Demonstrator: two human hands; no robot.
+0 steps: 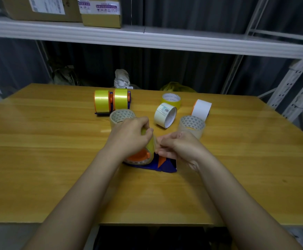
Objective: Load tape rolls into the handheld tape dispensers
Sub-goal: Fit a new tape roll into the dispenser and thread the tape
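Left hand (129, 136) holds tape roll (149, 147) (yellowish) on dispenser (165, 165).

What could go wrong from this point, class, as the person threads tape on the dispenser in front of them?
1. The right hand pinches at the tape end right above the blue dispenser, where the cutter probably sits; fingers could get nicked.
2. The left hand covers the yellowish roll; if it loosens, the roll may slip off the orange hub.
3. The clear roll lies just beyond the right hand and could be knocked away.

Yellowish tape roll (149, 145) in blue dispenser (165, 166)
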